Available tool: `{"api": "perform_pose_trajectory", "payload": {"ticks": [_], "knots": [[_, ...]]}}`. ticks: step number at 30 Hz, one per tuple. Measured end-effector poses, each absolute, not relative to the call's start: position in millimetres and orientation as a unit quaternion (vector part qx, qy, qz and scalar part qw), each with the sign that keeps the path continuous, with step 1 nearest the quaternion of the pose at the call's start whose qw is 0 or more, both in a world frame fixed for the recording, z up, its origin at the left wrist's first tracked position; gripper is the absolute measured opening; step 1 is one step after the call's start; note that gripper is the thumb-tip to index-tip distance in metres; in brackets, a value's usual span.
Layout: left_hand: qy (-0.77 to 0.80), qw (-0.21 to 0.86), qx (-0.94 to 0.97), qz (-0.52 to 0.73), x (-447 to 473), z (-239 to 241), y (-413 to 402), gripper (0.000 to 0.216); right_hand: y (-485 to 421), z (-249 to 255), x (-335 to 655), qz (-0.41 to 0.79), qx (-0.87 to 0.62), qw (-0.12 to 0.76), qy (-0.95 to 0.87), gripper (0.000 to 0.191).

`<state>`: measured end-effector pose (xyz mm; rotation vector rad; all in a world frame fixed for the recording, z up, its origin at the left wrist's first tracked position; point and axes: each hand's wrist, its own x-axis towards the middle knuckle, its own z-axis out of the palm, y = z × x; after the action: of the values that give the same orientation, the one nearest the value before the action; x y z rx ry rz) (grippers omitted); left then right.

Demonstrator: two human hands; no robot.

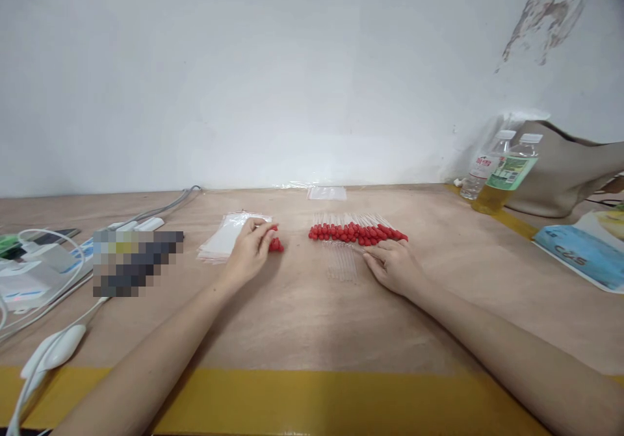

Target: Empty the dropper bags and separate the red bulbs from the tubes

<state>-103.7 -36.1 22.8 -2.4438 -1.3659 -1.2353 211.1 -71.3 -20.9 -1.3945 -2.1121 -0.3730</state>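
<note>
Across the worktop (312, 332), sorting seems underway: left hand (247, 252) pinching red pieces (276, 245), right hand (397, 268) half-curled against red-headed sticks (358, 233), hold unclear, likely needing a light touch next.

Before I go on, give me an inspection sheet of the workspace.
Surface: wooden table, yellow tape along the front edge.
Work items: row of red-tipped sticks; thin clear sticks in front; flat packets at left.
Clutter: bottles, grey bag and blue packet at right.
Hands: left hand at red pieces; right hand at the row's right end; grip unclear for both.
Cables: grey cable and white cable at left.
Surroundings: pale wall, peeling upper right.
</note>
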Motion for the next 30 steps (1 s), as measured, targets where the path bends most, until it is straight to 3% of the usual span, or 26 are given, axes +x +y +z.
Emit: {"api": "perform_pose_trajectory", "payload": {"ticks": [6,10,16,24,30], "knots": [[-0.605,-0.011,-0.696,-0.386,-148.2,20.6,-6.2,0.035,-75.5,-18.7,206.9,-0.13,-0.569,0.264,-0.768,0.023],[-0.605,-0.092,-0.676,-0.411,-158.1,17.2,-1.6,0.045,-77.7,-18.4,204.1,-0.095,-0.566,0.264,-0.775,0.015],[-0.624,-0.069,-0.68,-0.378,-157.3,18.6,-5.5,0.039,-87.9,-16.2,191.6,-0.046,-0.543,0.272,-0.793,0.015],[-0.679,-0.102,-0.684,-0.246,-169.2,16.6,-2.4,0.038,-92.4,-16.5,187.3,-0.034,-0.538,0.273,-0.797,0.023],[-0.676,-0.06,-0.695,-0.24,-173.1,17.4,1.9,0.043,-92.8,-16.3,186.5,-0.033,-0.528,0.278,-0.802,0.026]]}}
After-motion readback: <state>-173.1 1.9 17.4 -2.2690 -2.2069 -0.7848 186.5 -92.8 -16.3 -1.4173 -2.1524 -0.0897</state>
